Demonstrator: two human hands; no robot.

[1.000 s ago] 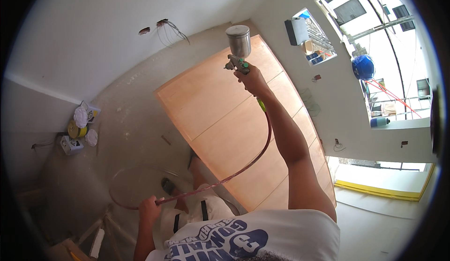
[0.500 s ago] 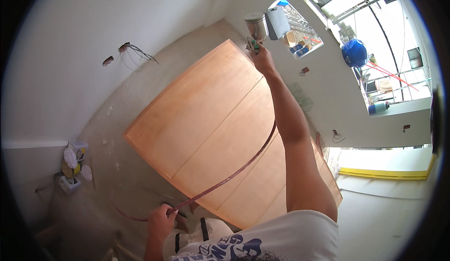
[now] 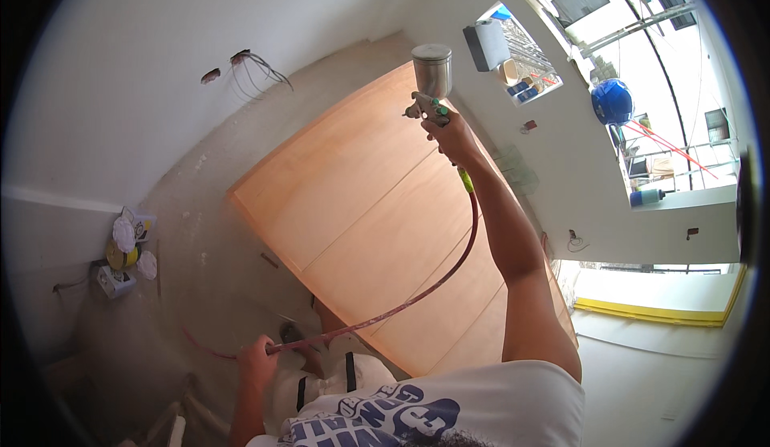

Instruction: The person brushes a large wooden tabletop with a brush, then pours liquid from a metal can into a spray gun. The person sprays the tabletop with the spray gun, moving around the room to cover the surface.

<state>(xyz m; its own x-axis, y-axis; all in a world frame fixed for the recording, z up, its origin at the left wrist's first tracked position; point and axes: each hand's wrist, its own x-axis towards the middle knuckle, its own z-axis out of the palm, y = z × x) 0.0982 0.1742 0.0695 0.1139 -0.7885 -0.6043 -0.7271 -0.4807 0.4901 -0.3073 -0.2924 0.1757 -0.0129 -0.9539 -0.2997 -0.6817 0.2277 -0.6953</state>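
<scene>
My right hand [image 3: 451, 136] is wrapped round the grip of a spray gun [image 3: 429, 108] with a metal cup [image 3: 433, 70] on top. It is held above the far part of a large orange-brown wooden panel [image 3: 401, 198] with thin straight seams. From the gun's handle a dark red hose [image 3: 417, 296] curves down across the panel to my left hand [image 3: 257, 360], low on the left. That hand is closed around the hose, which trails on past it to the left. No spray can be made out from the gun's nozzle.
Boxes and a yellow-black roll [image 3: 123, 254] sit on the floor at left. Wires [image 3: 257, 68] stick out of the far wall. At right are a small opening with a paper roll [image 3: 487, 44], a window with a blue helmet [image 3: 613, 102], and a yellow-edged frame [image 3: 650, 312].
My right hand has brought the spray gun nearer and turned it, so its body and hose fitting now show. My left hand, still on the hose, has shifted slightly left. The view has moved a little.
</scene>
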